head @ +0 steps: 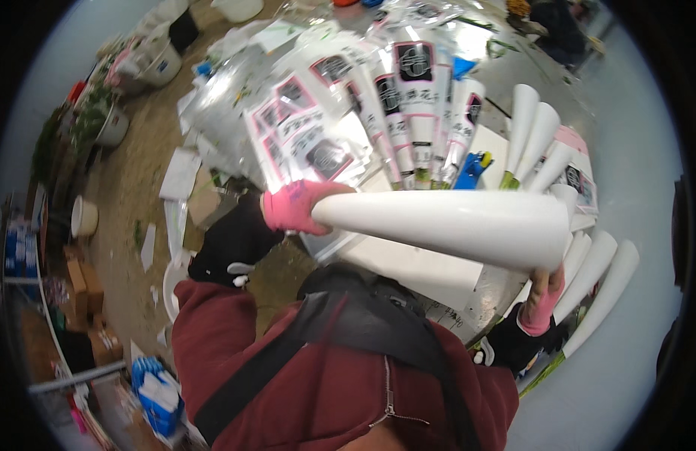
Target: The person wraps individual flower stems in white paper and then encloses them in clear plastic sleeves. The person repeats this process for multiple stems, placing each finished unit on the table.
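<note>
A large white paper cone (449, 225) lies sideways across the front of my body. My left hand (300, 207), in a pink glove, grips its narrow end. At the wide end, my right hand (545, 290), in a pink glove with bare fingertips, holds the lower rim; the fingers are partly hidden behind the paper. Just beyond the cone, printed clear flower sleeves (418, 107) with green stems lie fanned out on the metal table. A blue tool with a yellow part (473, 169) rests beside them. More white-wrapped bunches (598, 282) with green stems lie near my right hand.
Flat printed sleeves (308, 135) are stacked beyond my left hand. White sheets (415, 268) lie under the cone. Buckets (159, 65) with greenery stand on the floor at the left, near cardboard boxes (86, 287). Another person (559, 31) is at the far right end of the table.
</note>
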`<control>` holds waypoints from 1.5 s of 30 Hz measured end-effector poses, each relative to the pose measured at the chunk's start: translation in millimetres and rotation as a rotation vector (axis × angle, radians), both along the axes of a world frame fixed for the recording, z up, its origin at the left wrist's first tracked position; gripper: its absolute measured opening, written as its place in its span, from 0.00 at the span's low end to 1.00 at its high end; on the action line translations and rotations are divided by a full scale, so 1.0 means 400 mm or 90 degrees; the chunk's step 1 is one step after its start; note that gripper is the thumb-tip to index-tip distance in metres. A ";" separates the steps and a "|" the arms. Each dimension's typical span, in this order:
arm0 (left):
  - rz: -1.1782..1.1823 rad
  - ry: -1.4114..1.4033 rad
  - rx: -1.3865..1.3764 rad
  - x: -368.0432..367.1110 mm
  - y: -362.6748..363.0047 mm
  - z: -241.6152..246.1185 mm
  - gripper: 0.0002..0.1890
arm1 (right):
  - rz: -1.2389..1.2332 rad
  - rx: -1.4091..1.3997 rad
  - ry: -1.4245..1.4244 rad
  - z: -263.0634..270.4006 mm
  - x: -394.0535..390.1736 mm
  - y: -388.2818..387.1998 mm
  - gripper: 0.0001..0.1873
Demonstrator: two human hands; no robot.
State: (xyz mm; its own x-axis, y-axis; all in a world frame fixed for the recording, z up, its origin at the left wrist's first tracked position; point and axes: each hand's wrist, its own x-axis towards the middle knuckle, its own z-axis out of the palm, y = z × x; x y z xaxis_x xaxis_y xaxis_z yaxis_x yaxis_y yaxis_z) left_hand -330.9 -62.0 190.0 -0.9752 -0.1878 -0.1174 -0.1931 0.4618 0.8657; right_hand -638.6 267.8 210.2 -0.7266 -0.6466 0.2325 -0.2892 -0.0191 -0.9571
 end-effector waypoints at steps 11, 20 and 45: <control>0.646 0.134 -0.275 0.020 -0.040 -0.301 0.22 | 0.008 -0.105 0.157 0.085 0.112 -0.005 0.08; 0.412 -0.268 -0.453 -0.094 0.056 -0.585 0.21 | -0.147 -0.092 0.042 0.049 0.046 0.087 0.12; 0.429 -0.251 -0.374 -0.110 -0.034 -0.603 0.13 | -0.023 -0.158 -0.230 -0.053 0.014 0.206 0.12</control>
